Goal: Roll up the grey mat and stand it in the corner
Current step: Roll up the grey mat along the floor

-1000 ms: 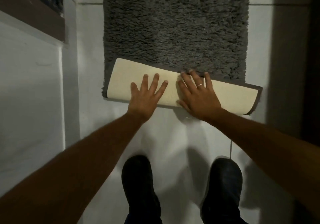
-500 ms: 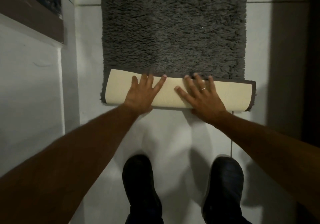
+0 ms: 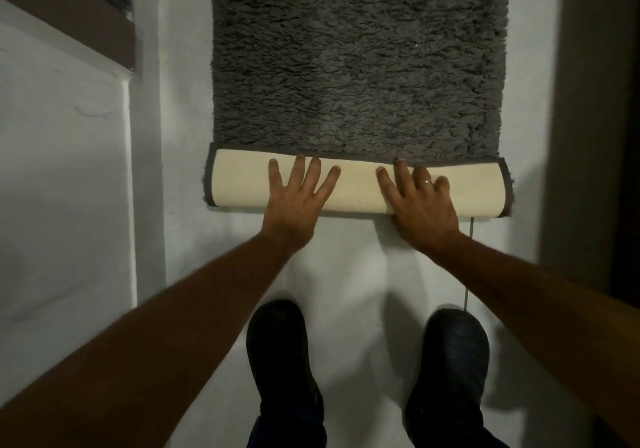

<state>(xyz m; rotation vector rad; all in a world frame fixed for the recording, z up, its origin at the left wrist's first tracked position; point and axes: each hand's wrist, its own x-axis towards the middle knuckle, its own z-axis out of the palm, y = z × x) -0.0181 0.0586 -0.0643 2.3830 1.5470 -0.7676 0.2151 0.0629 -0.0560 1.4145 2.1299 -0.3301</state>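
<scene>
Wall [image 3: 62,170] stood off to the side of our left hand [image 3: 294,202], which lay flat and spread on the cream roll, gripping nothing. Under both palms the grey mat [image 3: 356,67] had barely one turn rolled, most of it stretching flat beyond our fingertips. Our right hand [image 3: 420,205] pressed equally open-palmed. Uneven pushing, we judged, could skew the roll into a cone.

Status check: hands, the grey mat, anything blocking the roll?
Left hand, right hand flat, open on roll. Grey mat mostly unrolled, cream backing up. Nothing on the pile ahead.
</scene>
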